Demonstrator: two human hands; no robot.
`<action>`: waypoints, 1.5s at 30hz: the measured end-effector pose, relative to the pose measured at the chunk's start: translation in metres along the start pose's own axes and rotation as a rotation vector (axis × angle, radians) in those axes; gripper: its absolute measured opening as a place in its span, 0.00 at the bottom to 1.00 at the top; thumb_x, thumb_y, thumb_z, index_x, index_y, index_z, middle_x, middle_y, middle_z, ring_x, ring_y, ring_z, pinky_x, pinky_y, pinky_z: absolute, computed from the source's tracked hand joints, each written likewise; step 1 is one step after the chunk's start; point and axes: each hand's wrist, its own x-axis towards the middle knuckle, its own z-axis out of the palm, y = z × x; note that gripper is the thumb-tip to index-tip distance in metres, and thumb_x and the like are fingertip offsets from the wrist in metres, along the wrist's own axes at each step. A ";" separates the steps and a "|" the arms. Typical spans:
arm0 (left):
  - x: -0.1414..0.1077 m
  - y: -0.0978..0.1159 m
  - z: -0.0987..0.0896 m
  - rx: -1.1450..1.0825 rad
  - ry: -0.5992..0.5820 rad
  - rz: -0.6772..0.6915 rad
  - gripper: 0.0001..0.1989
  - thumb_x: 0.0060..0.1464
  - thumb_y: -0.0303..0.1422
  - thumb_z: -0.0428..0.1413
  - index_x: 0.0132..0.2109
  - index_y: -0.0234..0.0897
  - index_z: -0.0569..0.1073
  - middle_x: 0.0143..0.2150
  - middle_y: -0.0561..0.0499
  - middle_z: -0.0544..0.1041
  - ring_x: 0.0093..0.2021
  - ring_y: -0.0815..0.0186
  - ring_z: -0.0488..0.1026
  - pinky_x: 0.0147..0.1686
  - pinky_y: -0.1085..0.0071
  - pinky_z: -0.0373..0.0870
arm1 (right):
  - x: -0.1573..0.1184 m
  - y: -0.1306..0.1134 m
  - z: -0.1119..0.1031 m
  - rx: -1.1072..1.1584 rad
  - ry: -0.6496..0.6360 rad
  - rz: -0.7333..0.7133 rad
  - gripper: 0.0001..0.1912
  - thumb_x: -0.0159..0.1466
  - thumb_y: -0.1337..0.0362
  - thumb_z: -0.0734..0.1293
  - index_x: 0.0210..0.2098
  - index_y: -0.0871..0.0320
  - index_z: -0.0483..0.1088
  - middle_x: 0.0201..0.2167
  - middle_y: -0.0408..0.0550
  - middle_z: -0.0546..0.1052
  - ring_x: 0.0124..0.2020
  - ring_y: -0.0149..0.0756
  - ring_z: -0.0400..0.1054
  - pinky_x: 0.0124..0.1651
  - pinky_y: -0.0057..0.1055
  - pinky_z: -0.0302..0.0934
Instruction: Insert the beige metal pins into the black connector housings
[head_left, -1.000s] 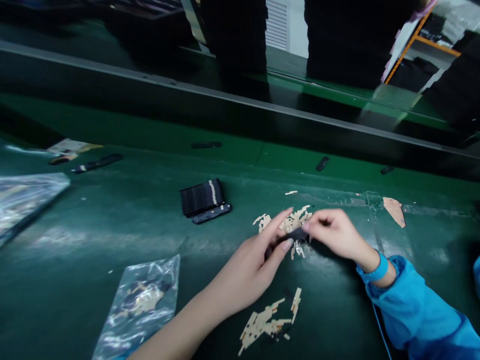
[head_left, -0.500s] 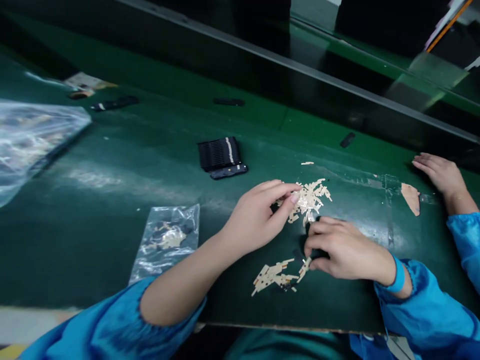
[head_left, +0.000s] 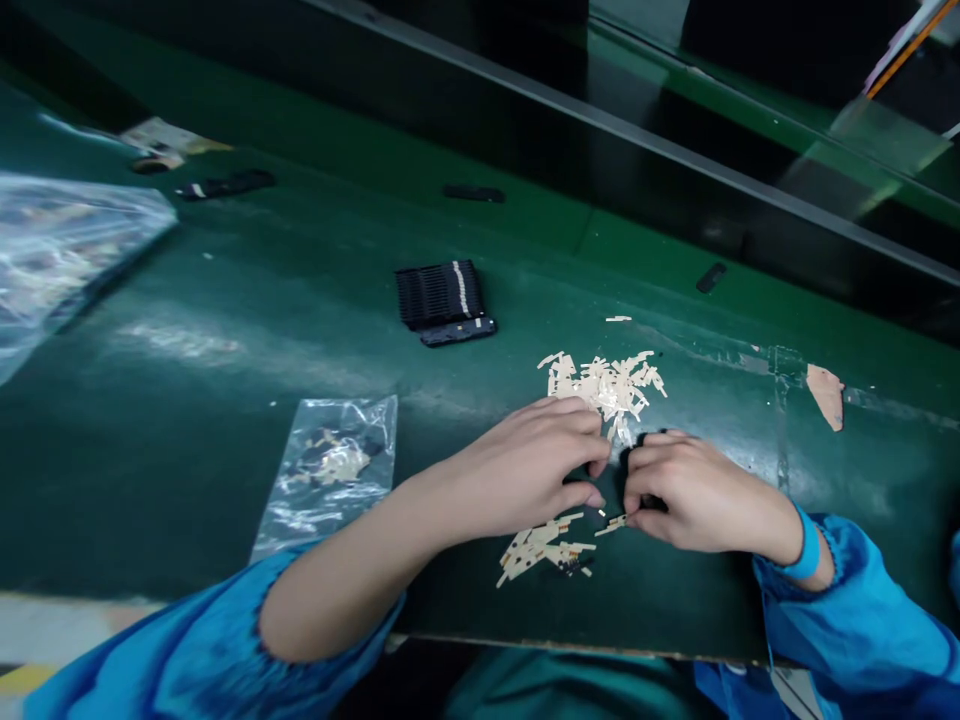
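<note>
While the right hand (head_left: 675,495) pinches one thin cream strip (head_left: 611,525) at its end, the left hand (head_left: 551,455) curves beside it, thumb and fingers parted; whether it grips anything I cannot tell. Two heaps of flat cream pieces lie on the green worktop (head_left: 187,480), too jumbled to count: the larger heap (head_left: 607,385) at the left hand's one o'clock, the smaller heap (head_left: 536,550) at its six. One small clear plastic bag (head_left: 337,465) of parts sits at nine, one ribbed black stack (head_left: 431,292) with a white stripe at eleven. At the right hand's two o'clock lies one tan scrap (head_left: 825,397).
</note>
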 end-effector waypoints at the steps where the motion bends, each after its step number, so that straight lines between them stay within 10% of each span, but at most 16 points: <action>1: -0.001 0.000 -0.001 -0.010 -0.011 -0.009 0.09 0.57 0.32 0.68 0.33 0.40 0.75 0.33 0.53 0.74 0.40 0.57 0.72 0.39 0.64 0.63 | 0.000 0.001 -0.002 0.064 0.010 0.000 0.09 0.59 0.75 0.74 0.28 0.55 0.76 0.28 0.42 0.76 0.34 0.37 0.69 0.41 0.36 0.61; 10: 0.006 0.006 -0.009 -0.488 0.232 -0.056 0.14 0.69 0.37 0.55 0.36 0.38 0.80 0.33 0.52 0.79 0.36 0.62 0.75 0.40 0.66 0.69 | 0.013 0.014 0.000 0.744 0.535 0.257 0.09 0.58 0.61 0.77 0.27 0.57 0.75 0.25 0.40 0.70 0.24 0.29 0.59 0.27 0.29 0.52; 23: 0.013 0.006 -0.004 -0.538 0.326 -0.147 0.14 0.68 0.34 0.51 0.35 0.38 0.77 0.32 0.53 0.77 0.34 0.65 0.74 0.37 0.69 0.69 | 0.021 0.018 0.012 0.863 0.511 0.146 0.05 0.60 0.62 0.76 0.30 0.55 0.80 0.29 0.44 0.77 0.30 0.34 0.67 0.33 0.31 0.61; 29: 0.011 0.006 0.008 -0.231 0.590 -0.154 0.09 0.66 0.33 0.57 0.39 0.40 0.81 0.34 0.52 0.82 0.35 0.64 0.78 0.39 0.67 0.74 | 0.023 0.021 0.015 0.728 0.691 0.243 0.06 0.61 0.62 0.74 0.28 0.55 0.81 0.29 0.45 0.78 0.30 0.35 0.69 0.34 0.32 0.64; 45: 0.008 0.000 0.017 -0.089 0.455 -0.025 0.14 0.71 0.28 0.47 0.48 0.39 0.78 0.41 0.48 0.82 0.41 0.60 0.79 0.41 0.64 0.75 | 0.022 0.018 0.016 0.638 0.704 0.166 0.05 0.63 0.64 0.73 0.31 0.55 0.81 0.30 0.46 0.79 0.30 0.35 0.68 0.31 0.31 0.61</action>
